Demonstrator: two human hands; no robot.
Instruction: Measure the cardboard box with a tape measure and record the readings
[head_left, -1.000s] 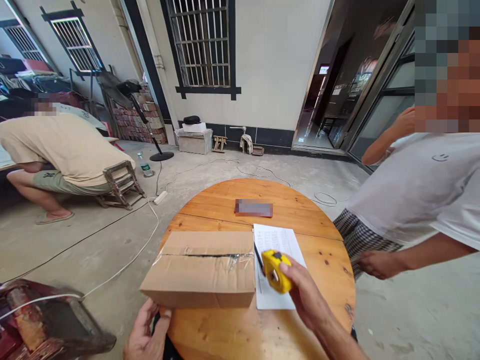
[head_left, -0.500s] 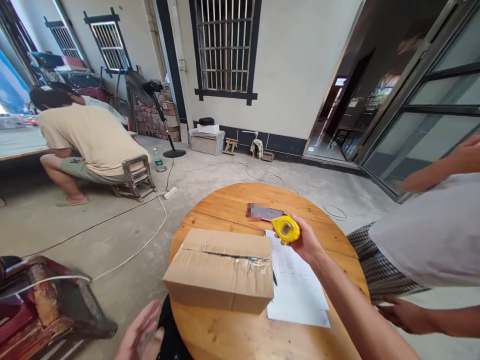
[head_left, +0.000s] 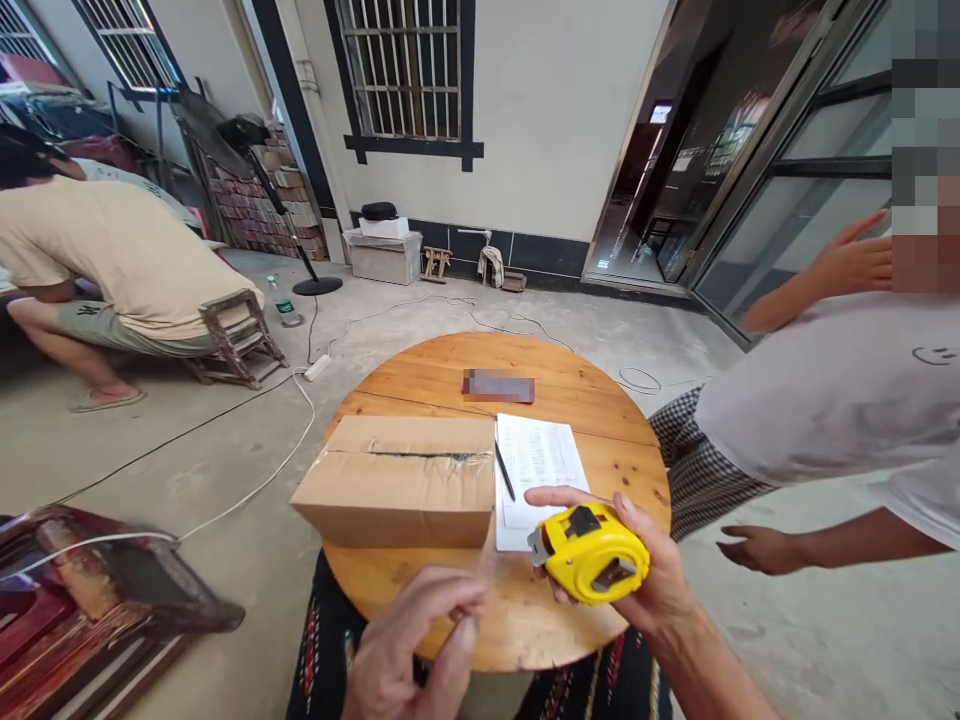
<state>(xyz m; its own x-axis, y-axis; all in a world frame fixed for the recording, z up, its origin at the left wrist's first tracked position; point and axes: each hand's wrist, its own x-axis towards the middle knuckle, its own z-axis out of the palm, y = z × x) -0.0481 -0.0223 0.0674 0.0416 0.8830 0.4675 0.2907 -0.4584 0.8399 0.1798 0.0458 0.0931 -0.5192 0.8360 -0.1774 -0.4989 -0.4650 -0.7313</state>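
Yellow Tape Measure: Position at Right Hand

The tape measure (head_left: 598,556) lay in the right hand (head_left: 637,560), gripped between thumb and fingers above the tabletop (head_left: 555,625). The left hand (head_left: 424,635), fingertips nearly closed, was apart from it, near the cardboard box (head_left: 401,485).

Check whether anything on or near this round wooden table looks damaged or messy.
Yes: the brown cardboard box looks worn. Its top seam gapes in a dark slit, with wrinkled clear tape towards its right end. The reddish-brown wooden furniture at lower left has patchy, worn paint. I see no spill.
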